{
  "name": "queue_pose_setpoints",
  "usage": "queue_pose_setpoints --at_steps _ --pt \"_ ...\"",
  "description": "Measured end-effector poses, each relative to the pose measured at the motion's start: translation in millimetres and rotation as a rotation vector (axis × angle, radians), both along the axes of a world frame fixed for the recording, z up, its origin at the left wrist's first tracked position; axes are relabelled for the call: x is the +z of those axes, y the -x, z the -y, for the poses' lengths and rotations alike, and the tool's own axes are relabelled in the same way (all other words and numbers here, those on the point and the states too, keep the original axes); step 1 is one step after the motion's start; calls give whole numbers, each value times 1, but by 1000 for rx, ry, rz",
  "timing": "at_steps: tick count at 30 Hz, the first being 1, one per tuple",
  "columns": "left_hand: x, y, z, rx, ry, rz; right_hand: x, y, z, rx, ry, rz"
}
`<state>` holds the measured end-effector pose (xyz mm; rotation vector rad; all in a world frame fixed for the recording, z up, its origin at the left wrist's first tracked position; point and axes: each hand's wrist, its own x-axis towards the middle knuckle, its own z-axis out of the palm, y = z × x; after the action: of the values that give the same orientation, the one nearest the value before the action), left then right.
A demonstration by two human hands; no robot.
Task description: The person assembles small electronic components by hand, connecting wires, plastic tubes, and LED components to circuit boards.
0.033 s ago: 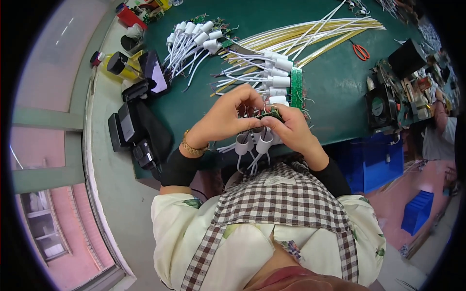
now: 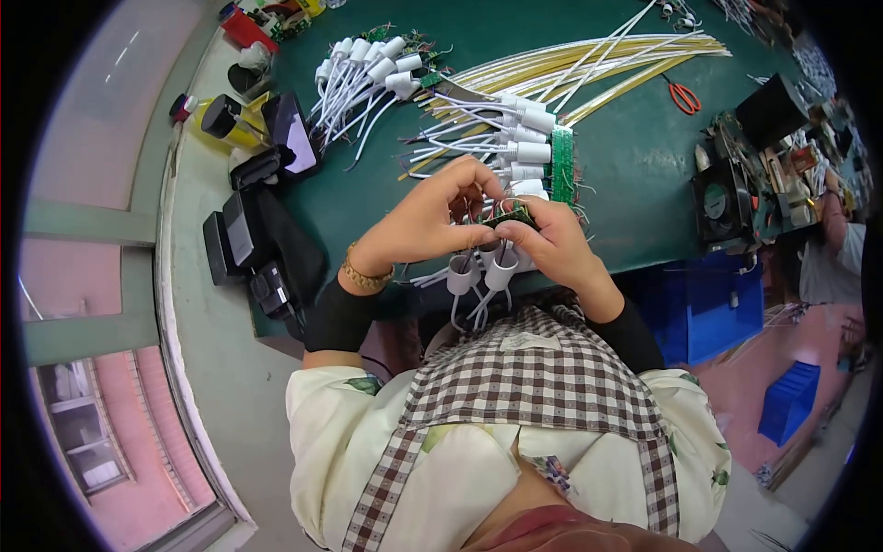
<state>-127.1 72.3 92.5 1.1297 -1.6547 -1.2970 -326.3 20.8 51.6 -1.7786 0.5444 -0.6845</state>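
Observation:
A small green circuit board [image 2: 512, 217] with thin wires is held between my two hands, just above the bench's near edge. My right hand [image 2: 561, 247] pinches its right end between thumb and fingers. At the other end, my left hand [image 2: 425, 218] has its thumb against the board and its fingers curled over the thin wires; the fingertips are partly hidden. Below the board hang white cylindrical sockets [image 2: 501, 275] with white cables. Just beyond my hands lies a row of similar white sockets [image 2: 528, 153], beside a strip of green circuit boards [image 2: 562, 166].
More socket-and-cable assemblies [image 2: 368, 66] are heaped at the far left. Long white and yellow strips [image 2: 589, 66] cross the green bench [image 2: 635, 175], with orange-handled scissors [image 2: 683, 97] to their right. A phone [image 2: 292, 138] stands left; blue bins [image 2: 727, 313] sit below right.
My left fingers have shifted slightly over the wires. The board has tilted a little, and more of its green face shows. My right hand stays nearly where it was.

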Motion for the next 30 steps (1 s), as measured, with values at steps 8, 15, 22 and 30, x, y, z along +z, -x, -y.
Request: queue_pose_setpoints --at_steps 8,15,22,30 --pt "-18 13 4 2 -176 -59 -5 -3 -8 94 -336 12" --pt "-28 8 -1 326 315 -583 -7 11 -9 36 -486 81" --pt "-35 -12 -15 215 -176 -247 -20 20 -6 -94 -513 238" --pt "-46 34 -18 517 135 -226 -33 30 -3 -27 -508 202"
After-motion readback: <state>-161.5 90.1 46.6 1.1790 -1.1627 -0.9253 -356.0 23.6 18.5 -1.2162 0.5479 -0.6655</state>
